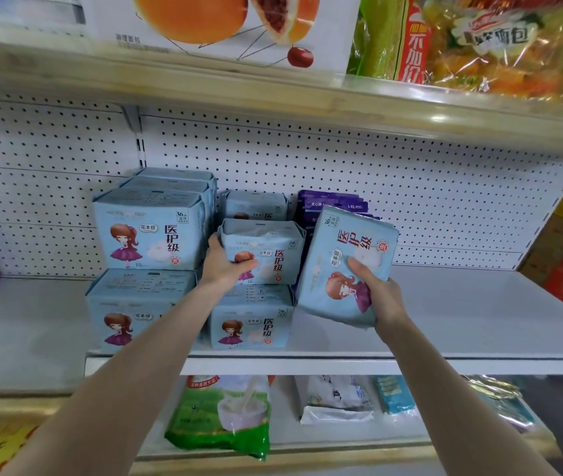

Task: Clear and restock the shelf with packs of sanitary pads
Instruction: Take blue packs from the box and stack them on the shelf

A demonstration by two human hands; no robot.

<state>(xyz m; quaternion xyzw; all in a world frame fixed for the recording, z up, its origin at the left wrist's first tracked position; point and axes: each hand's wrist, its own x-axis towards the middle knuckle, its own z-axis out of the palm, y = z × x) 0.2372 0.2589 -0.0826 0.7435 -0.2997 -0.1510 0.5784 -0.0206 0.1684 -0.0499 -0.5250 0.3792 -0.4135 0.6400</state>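
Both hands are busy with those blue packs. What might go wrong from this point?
1. The left hand grips the upper small pack, stacked on a lower small pack near the front edge of the shelf; a tug may drag the lower one off.
2. The right hand holds a large pack tilted, by its lower part only; it could slip.
3. That pack hangs just in front of the purple packs and might knock them.

Pale blue packs [262,251], purple-dressed cartoon girl; purple packs [328,205]; white pegboard [410,187].

Purple packs [329,203] mostly behind tilted pack [354,240]
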